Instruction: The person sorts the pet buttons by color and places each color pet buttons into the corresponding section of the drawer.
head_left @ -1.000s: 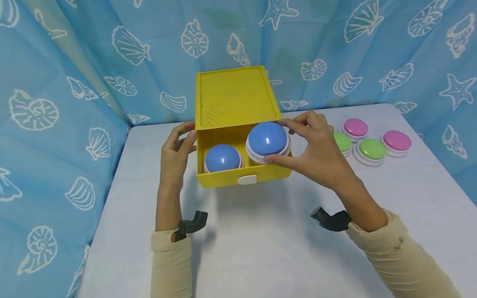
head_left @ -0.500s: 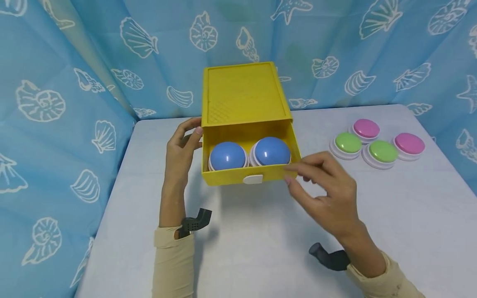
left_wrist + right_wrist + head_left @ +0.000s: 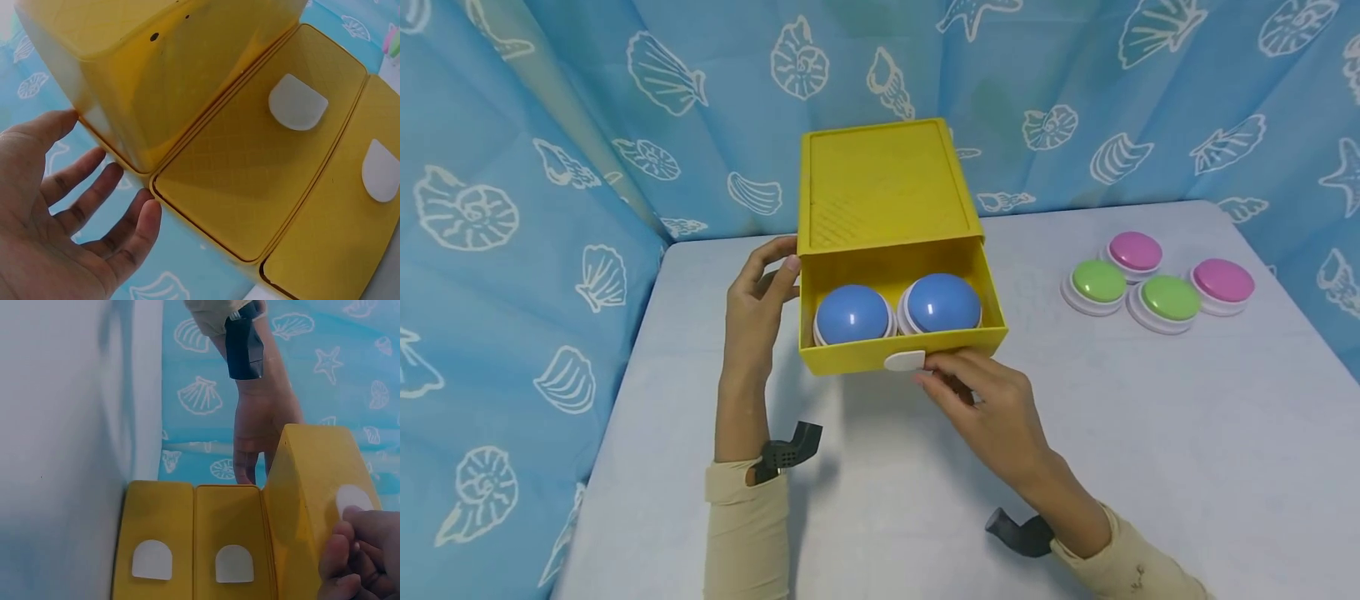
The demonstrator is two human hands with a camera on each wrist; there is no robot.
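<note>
A yellow drawer cabinet (image 3: 887,183) stands at the back of the table with its top drawer (image 3: 846,360) pulled out. Side by side in that drawer sit two blue dome push lights (image 3: 852,314) with white bases; the right one leans slightly. My right hand (image 3: 988,408) pinches the white handle (image 3: 351,499) on the drawer front, thumb against it and fingers curled below. On the cabinet's left side rests my left hand (image 3: 756,304), its fingers (image 3: 140,234) loosely spread along the edge and holding nothing.
Beneath the open drawer are two shut drawers, the middle one (image 3: 231,175) and the lowest one (image 3: 331,219), each with a white handle. Two green push lights (image 3: 1170,297) and two pink ones (image 3: 1222,281) lie at the back right. A blue shell-print curtain (image 3: 715,100) hangs behind.
My right hand has set the second blue push light into the drawer beside the first, let go, and moved down and left to the drawer handle. My left hand stays at the cabinet's side.
</note>
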